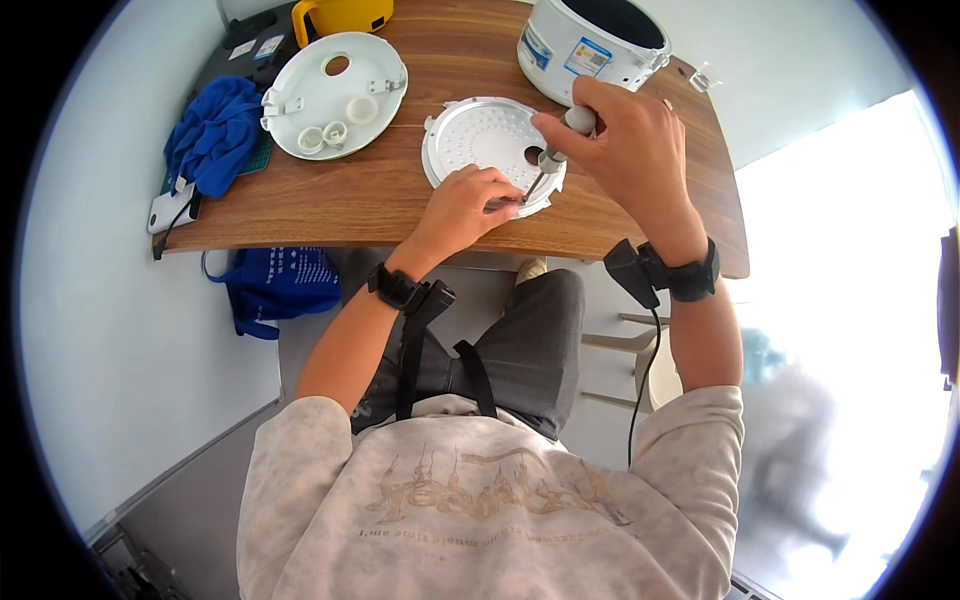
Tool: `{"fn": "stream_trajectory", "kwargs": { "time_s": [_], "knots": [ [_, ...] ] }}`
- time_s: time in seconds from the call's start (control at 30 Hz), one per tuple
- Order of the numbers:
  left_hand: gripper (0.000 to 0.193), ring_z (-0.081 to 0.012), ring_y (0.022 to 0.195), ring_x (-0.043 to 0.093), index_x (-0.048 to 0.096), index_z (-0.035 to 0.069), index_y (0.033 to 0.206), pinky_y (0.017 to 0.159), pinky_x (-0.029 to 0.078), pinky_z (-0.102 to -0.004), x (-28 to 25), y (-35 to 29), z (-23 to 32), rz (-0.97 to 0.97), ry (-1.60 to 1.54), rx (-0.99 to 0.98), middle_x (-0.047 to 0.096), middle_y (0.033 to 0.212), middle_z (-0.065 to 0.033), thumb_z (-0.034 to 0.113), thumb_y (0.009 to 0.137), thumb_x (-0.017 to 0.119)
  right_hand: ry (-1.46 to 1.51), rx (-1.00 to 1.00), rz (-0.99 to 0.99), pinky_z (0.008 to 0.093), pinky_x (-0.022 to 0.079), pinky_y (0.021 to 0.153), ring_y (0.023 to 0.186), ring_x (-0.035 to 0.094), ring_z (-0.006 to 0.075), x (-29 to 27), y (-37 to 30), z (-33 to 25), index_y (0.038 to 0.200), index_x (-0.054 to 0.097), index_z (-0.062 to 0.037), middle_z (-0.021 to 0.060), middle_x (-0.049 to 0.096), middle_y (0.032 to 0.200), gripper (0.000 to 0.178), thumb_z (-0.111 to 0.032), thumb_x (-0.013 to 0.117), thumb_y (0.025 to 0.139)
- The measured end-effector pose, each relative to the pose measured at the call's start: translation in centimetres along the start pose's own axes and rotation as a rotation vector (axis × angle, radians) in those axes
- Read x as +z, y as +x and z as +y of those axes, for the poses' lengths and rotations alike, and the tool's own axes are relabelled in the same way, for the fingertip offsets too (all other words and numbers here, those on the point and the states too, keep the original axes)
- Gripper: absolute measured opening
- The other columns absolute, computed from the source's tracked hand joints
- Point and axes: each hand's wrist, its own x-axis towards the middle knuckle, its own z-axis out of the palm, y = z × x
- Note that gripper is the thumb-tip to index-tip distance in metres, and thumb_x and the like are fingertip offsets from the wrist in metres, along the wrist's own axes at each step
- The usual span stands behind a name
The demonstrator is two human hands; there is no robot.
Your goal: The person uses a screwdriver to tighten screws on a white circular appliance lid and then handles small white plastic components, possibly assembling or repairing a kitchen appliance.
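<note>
My right hand (635,140) grips a screwdriver (551,160) with a grey handle, its thin shaft slanting down to the near right edge of a round metal plate (478,135). The plate lies flat on the table, with small dimples, edge tabs and a dark round hole. At that same near edge is my left hand (455,215), its fingers closed together right beside the screwdriver tip. Whatever sits between those fingers is too small or hidden to name.
A white round lid (300,85) with small plastic caps lies left on the wooden table (370,200). Behind stand a white rice cooker body (550,65) and a yellow container (350,15). A blue cloth (215,130) and a white device (172,212) with a cable lie at the left edge.
</note>
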Motion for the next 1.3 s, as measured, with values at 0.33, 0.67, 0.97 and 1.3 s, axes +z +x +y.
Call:
{"fn": "stream_trajectory", "kwargs": {
  "time_s": [0.33,0.67,0.97,1.3],
  "knots": [
    [0.022,-0.0255,0.1,0.06,0.078,0.01,0.111,0.092,0.05,-0.038,0.0,0.1,0.1,-0.01,0.009,-0.011,0.071,0.106,-0.0005,0.023,0.094,0.072,-0.154,0.015,-0.035,0.0412,0.053,0.05,0.055,0.066,0.0322,0.8,0.0,0.4,0.089,0.073,-0.0073,0.009,0.066,0.063,0.038,-0.045,0.071,0.094],
    [0.021,-0.0261,0.101,0.06,0.078,0.01,0.111,0.094,0.049,-0.0378,0.0,0.1,-0.1,-0.009,0.026,-0.015,0.071,0.106,-0.0008,0.022,0.094,0.072,0.427,0.012,-0.208,0.0404,0.054,0.067,0.067,0.068,0.0339,-1.4,0.0,0.1,0.104,0.07,-0.0027,0.0155,0.072,0.078,0.02,-0.02,0.068,0.096],
    [0.022,-0.0252,0.096,0.06,0.08,0.013,0.111,0.09,0.051,-0.039,0.0,-0.1,0.0,0.03,0.024,0.032,0.071,0.103,0.0014,0.023,0.093,0.072,0.324,-0.048,-0.282,0.0335,0.051,0.061,0.064,0.069,0.024,-1.9,0.2,0.1,0.1,0.074,-0.0054,0.0138,0.07,0.073,0.025,-0.028,0.08,0.091],
    [0.021,-0.0256,0.101,0.06,0.079,0.011,0.111,0.093,0.05,-0.0378,0.1,0.0,0.0,-0.009,0.03,-0.004,0.071,0.106,-0.0005,0.022,0.095,0.072,-0.034,-0.098,-0.177,0.0391,0.053,0.053,0.054,0.064,0.0342,-0.9,0.2,-0.1,0.083,0.071,-0.0043,0.0134,0.061,0.056,0.047,-0.051,0.077,0.088]
  ]
}}
